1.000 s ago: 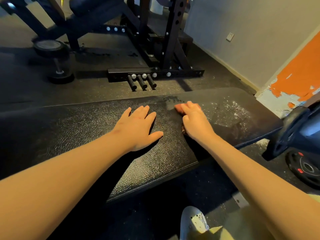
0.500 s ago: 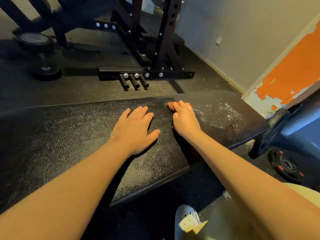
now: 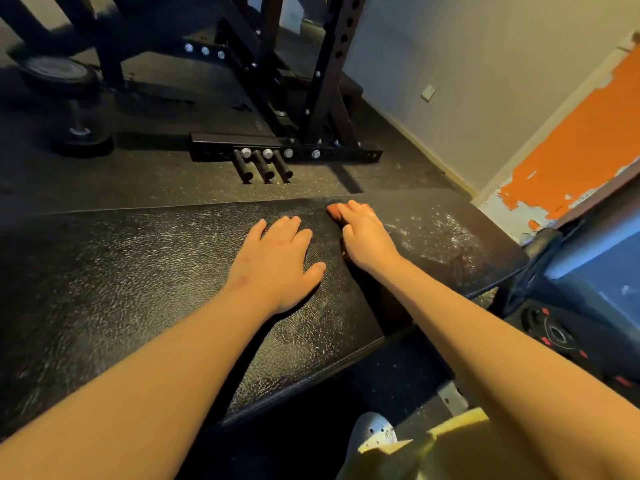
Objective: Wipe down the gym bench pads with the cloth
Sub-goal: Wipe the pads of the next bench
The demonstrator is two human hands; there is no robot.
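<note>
left hand [image 3: 277, 261]: grip flat, bracing bench pad [image 3: 138, 271]
right hand [image 3: 367, 240]: grip flat on cloth [image 3: 333, 212]
tip: I'd sweep toward the speckly 3 o'clock end

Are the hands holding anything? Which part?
The right hand presses flat on top of a small reddish cloth, not gripping it. The left hand lies flat on the black textured bench pad, holding nothing.

The cloth [image 3: 333, 213] is nearly all buried under the right hand [image 3: 367, 237] (only a reddish edge peeks out past the fingertips [image 3: 346, 206]). The bench pad [image 3: 138, 271] runs off the left edge, the rack [image 3: 325, 81] is cut at the top, the shoe [image 3: 372, 432] half behind yellowish fabric [image 3: 450, 441].
</note>
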